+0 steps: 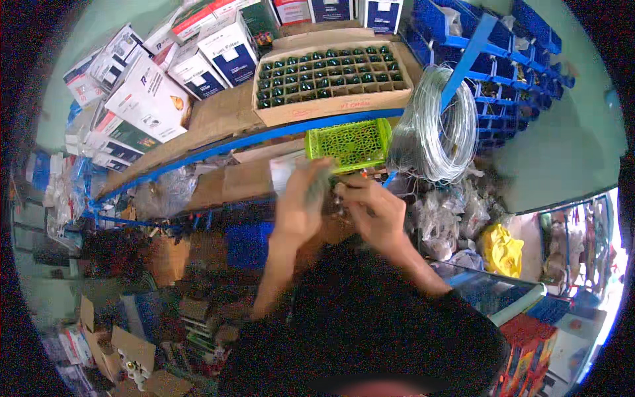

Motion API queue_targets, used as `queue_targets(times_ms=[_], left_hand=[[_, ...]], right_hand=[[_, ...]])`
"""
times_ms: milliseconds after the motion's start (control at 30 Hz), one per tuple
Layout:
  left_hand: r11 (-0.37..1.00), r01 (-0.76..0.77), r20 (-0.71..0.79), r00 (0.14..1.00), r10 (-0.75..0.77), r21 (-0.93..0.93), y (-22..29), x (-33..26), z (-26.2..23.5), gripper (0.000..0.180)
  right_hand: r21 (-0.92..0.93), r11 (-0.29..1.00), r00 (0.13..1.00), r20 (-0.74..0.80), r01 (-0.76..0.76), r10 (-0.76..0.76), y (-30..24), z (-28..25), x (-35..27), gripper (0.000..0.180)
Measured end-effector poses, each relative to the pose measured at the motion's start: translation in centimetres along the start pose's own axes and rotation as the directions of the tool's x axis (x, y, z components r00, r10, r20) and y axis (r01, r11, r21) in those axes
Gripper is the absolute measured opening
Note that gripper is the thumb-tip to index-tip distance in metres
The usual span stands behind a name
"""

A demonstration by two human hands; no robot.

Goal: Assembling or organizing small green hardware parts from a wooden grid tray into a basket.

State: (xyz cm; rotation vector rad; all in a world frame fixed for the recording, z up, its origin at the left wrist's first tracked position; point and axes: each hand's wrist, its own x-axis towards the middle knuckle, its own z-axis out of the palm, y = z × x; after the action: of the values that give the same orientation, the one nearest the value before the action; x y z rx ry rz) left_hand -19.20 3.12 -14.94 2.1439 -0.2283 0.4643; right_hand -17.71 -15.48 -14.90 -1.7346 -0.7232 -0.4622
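Observation:
My left hand (pixel 301 205) is raised in front of the shelf, smeared by motion. Its fingers appear closed around a pale, greyish thing too blurred to name. Close to its right, my right hand (pixel 376 208) has its fingers bent together in a pinch; whatever they hold is too small to make out. A white flat piece (pixel 283 173) shows beside the left hand, and I cannot tell whether it is held. Just beyond both hands is a bright green plastic basket (pixel 350 144) with a perforated bottom, tilted toward me.
Above the basket stands a divided cardboard box (pixel 331 109) of dark glossy bulb-like pieces. Filter boxes (pixel 228 49) crowd the shelf's left. A wire coil (pixel 436 126) hangs at right, near blue bins (pixel 493 86). Plastic bags (pixel 440 225) and a yellow bag (pixel 503 250) lie lower right.

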Motion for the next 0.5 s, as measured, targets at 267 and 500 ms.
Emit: queue_targets(times_ms=[267, 500], left_hand=[[0.971, -0.150, 0.016, 0.988, 0.155, -0.188, 1.4, 1.4, -1.9, 0.043], [0.938, -0.333, 0.110, 0.933, 0.343, -0.100, 7.0, 5.7, -2.6, 0.035]], right_hand=[[0.478, 0.786, 0.879, -0.054, -0.393, 0.473, 1.1, -0.7, -0.5, 0.019], [0.574, 0.757, 0.905, -0.061, -0.314, 0.421, -0.4, -2.1, 1.1, 0.026]])
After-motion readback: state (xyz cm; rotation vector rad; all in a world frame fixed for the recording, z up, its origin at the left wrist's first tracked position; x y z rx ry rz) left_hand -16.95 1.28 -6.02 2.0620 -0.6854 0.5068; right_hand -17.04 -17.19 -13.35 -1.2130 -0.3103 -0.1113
